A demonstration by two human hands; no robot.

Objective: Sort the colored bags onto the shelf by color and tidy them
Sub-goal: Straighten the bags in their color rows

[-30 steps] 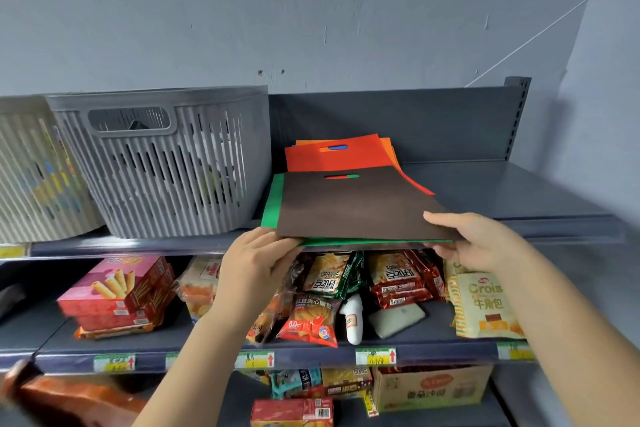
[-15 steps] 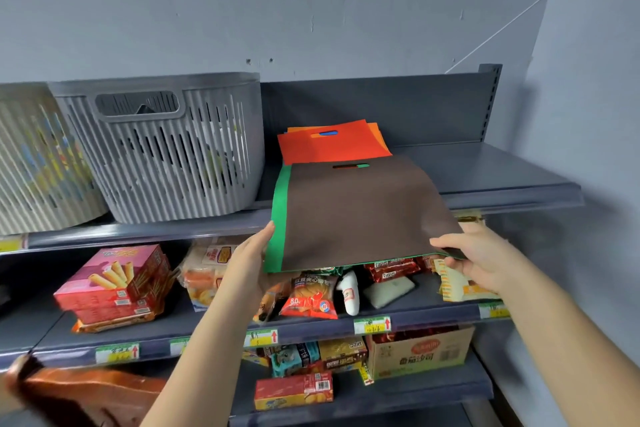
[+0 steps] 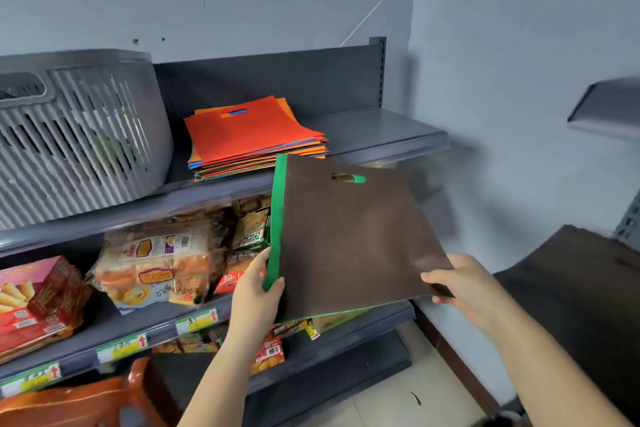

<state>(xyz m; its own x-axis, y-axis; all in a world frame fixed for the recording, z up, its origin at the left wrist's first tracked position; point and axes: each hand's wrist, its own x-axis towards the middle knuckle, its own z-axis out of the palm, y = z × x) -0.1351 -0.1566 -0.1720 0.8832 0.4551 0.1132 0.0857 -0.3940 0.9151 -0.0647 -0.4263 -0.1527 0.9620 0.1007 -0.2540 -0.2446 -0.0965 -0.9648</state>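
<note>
Both hands hold a brown bag [image 3: 353, 236] over a green bag [image 3: 276, 218] in front of the shelf [image 3: 388, 135]: left hand [image 3: 254, 291] at the green edge, right hand [image 3: 464, 282] pinching the brown corner.

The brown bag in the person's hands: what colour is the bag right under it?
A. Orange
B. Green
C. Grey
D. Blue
B. A green bag shows as a strip along the left edge of the brown bag and through its handle slot, with the left hand and right hand holding the pair.
</note>
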